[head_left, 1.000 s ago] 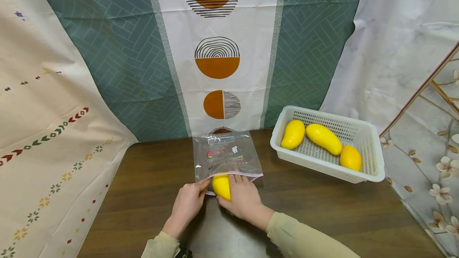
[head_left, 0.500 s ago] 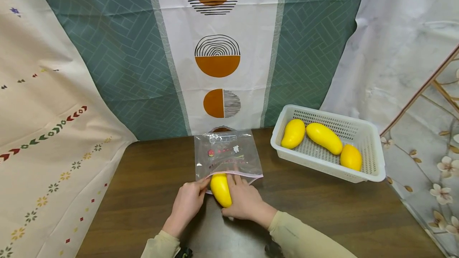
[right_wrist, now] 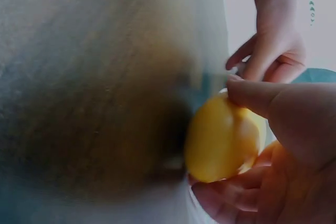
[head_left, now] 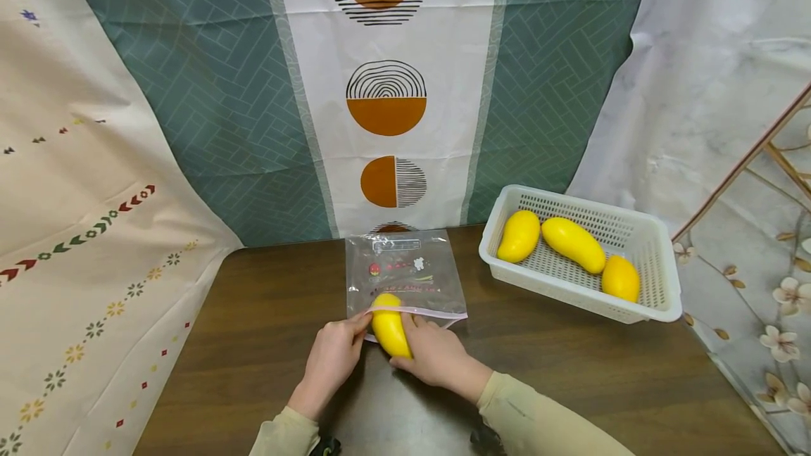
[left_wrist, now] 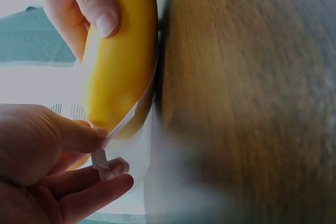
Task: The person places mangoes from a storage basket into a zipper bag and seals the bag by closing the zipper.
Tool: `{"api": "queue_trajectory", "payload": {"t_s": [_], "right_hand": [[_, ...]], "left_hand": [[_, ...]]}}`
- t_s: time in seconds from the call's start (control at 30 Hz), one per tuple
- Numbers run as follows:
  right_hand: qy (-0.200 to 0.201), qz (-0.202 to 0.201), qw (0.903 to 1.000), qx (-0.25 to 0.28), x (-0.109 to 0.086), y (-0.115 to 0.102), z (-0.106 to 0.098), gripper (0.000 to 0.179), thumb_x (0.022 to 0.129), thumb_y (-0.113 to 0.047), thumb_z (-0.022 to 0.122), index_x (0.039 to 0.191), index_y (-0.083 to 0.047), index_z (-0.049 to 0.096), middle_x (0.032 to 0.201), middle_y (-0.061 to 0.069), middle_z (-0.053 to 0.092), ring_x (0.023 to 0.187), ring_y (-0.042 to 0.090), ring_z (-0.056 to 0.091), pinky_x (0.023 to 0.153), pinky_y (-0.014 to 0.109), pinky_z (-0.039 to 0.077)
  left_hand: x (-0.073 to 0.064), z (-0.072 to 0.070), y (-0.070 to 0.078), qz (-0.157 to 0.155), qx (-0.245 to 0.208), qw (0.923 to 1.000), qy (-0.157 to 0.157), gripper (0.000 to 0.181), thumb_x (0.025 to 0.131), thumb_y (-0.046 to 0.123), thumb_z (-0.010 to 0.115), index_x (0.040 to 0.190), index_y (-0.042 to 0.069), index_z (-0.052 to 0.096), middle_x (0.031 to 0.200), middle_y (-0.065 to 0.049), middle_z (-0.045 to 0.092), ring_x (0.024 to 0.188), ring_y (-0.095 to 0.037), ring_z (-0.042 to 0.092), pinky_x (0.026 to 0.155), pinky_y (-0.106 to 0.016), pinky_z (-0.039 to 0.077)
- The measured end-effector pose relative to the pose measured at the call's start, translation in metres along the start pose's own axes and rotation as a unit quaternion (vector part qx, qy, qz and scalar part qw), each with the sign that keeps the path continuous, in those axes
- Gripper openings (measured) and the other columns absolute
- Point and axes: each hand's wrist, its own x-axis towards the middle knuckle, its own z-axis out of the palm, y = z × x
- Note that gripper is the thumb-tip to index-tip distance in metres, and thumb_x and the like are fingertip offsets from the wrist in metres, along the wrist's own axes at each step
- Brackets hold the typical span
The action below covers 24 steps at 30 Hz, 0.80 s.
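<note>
Long sleeves, pale khaki-beige, plain fabric, ending at wrists. Left sleeve (head_left: 285,435) toward near left of clear bag (head_left: 440,259): softly creased, short length showing. Right sleeve (head_left: 551,421) toward near right of bag: longer stretch, faint greyish mark close to cuff. Small black devices (head_left: 326,447) at both wrists, nearer than bag, mostly hidden. Hands (head_left: 332,357) bare; right thumbnail (left_wrist: 104,25) rounded.

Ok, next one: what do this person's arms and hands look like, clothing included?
The left hand and right hand are ungloved. The left sleeve and right sleeve are pale khaki; the right one has a faint greyish mark near its end. A dark object, too unclear to identify, shows beside each sleeve.
</note>
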Motion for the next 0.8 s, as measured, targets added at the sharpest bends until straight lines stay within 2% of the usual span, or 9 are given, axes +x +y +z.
{"api": "queue_trajectory", "payload": {"t_s": [0.2, 0.3, 0.5, 0.63, 0.8], "right_hand": [[0.034, -0.005, 0.9993, -0.013, 0.0022, -0.0009, 0.0074, 0.084, 0.095, -0.054, 0.079, 0.149, 0.005, 0.052, 0.129, 0.018, 0.064, 0.107, 0.032, 0.064, 0.090, 0.047, 0.060], [0.038, -0.014, 0.9989, -0.024, 0.0028, -0.0005, 0.0081, 0.087, 0.094, -0.054, 0.079, 0.150, 0.007, 0.051, 0.134, 0.020, 0.063, 0.114, 0.033, 0.062, 0.097, 0.046, 0.058], [0.029, -0.041, 0.9978, -0.043, 0.0039, 0.0034, 0.0069, 0.094, 0.082, -0.037, 0.086, 0.151, 0.012, 0.047, 0.148, 0.025, 0.058, 0.132, 0.038, 0.057, 0.109, 0.046, 0.053], [0.020, -0.051, 0.9979, -0.034, 0.0036, 0.0053, 0.0062, 0.090, 0.082, -0.032, 0.085, 0.150, 0.013, 0.047, 0.146, 0.025, 0.059, 0.128, 0.037, 0.060, 0.106, 0.048, 0.055], [0.009, -0.053, 0.9984, -0.018, 0.0026, 0.0067, 0.0061, 0.090, 0.086, -0.034, 0.085, 0.152, 0.013, 0.044, 0.140, 0.024, 0.061, 0.107, 0.033, 0.069, 0.090, 0.046, 0.061]], "left_hand": [[0.0011, -0.0015, 0.0012, -0.003, -0.005, 1.0000, 0.001, 0.038, 0.089, -0.002, 0.084, 0.127, 0.001, 0.078, 0.126, -0.012, 0.077, 0.102, -0.035, 0.078, 0.081, -0.045, 0.065], [0.0006, -0.0015, 0.0011, -0.001, -0.003, 1.0000, 0.003, 0.038, 0.089, -0.002, 0.084, 0.127, 0.002, 0.078, 0.125, -0.012, 0.077, 0.103, -0.034, 0.078, 0.082, -0.046, 0.065], [-0.0011, -0.0009, 0.0002, 0.003, -0.003, 1.0000, 0.008, 0.038, 0.089, -0.003, 0.084, 0.127, 0.002, 0.079, 0.124, -0.012, 0.077, 0.103, -0.034, 0.078, 0.082, -0.046, 0.064], [-0.0013, -0.0012, 0.0005, 0.004, -0.007, 0.9999, 0.009, 0.038, 0.089, -0.003, 0.083, 0.127, 0.002, 0.078, 0.124, -0.012, 0.077, 0.104, -0.033, 0.078, 0.083, -0.046, 0.064], [-0.0023, -0.0016, 0.0013, 0.001, -0.011, 0.9999, 0.010, 0.039, 0.088, -0.003, 0.084, 0.127, 0.001, 0.078, 0.124, -0.012, 0.077, 0.104, -0.033, 0.078, 0.083, -0.046, 0.064]]}}
